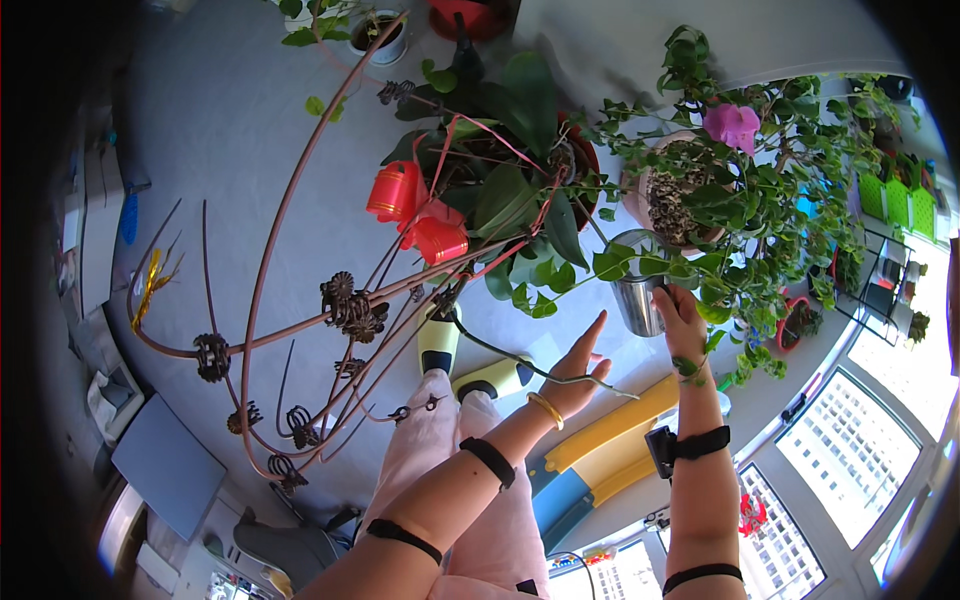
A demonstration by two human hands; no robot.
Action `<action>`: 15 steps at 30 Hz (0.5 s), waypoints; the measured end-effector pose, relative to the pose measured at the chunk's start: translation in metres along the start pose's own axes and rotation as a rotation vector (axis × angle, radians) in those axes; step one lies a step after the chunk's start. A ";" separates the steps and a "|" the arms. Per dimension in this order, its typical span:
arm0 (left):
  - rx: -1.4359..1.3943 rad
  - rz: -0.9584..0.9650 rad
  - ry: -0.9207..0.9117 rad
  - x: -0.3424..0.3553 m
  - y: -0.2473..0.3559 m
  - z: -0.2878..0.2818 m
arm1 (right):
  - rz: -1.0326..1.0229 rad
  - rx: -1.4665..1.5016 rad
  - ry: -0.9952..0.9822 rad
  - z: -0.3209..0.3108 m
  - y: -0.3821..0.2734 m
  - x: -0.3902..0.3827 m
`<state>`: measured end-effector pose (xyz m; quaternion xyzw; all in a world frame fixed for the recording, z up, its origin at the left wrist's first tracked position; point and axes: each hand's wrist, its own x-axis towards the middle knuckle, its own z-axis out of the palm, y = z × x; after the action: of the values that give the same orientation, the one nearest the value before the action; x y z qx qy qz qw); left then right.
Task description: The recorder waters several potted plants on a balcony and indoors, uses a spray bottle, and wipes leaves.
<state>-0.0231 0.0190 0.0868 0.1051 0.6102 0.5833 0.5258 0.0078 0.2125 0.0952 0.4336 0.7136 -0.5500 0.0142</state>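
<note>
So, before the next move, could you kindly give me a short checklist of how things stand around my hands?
1. Right hand holding the metal cup: ok.
2. Left hand free of any held thing: ok, fingers spread.
3. Thin stem away from the left hand: not ok, it crosses the hand in view.
4. Leaves away from the cup's mouth: not ok, some overlap it in view.
5. Water in the cup: cannot tell, its inside is hidden.

The metal cup (pixel 638 303) looks glossy, the floor (pixel 215 140) matt.
</note>
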 end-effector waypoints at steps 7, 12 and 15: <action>0.010 -0.011 0.015 -0.005 -0.004 -0.003 | -0.051 0.070 -0.078 0.000 0.000 0.012; 0.037 0.007 0.025 -0.007 -0.007 -0.003 | -0.120 0.010 -0.064 -0.001 -0.001 0.020; 0.035 0.015 0.029 -0.008 -0.009 -0.005 | -0.088 0.091 -0.070 0.001 0.000 0.025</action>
<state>-0.0192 0.0076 0.0828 0.1102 0.6269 0.5780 0.5106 -0.0085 0.2262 0.0827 0.3826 0.7053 -0.5968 -0.0047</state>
